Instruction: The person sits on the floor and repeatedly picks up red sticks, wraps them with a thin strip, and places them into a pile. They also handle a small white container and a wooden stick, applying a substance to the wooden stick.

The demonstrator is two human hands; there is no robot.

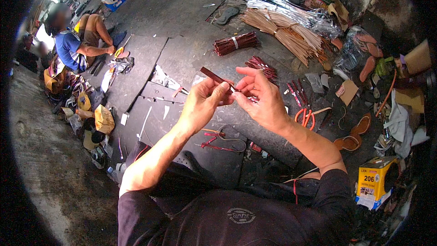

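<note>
One held strip, perhaps four bundles.

"Position of the strip?"
"In the left hand, right hand at its near end."
"Beyond?"
"First bundle; second bundle nearer, rightward; third bundle behind, right."
"Right side?"
"Scissors beside the forearm; container farther right, nearer the body."
"Left?"
"Seated co-worker, well apart."

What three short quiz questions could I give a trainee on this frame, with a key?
1. True or false: the left grip holds a brown strip.
2. Fill in: the dark red bundle lying ahead is bound by a ____ band.
3. Choose: the looped tool handles are (a) blue, (b) orange, (c) green.

Key: 1 true; 2 white; 3 b.
</note>
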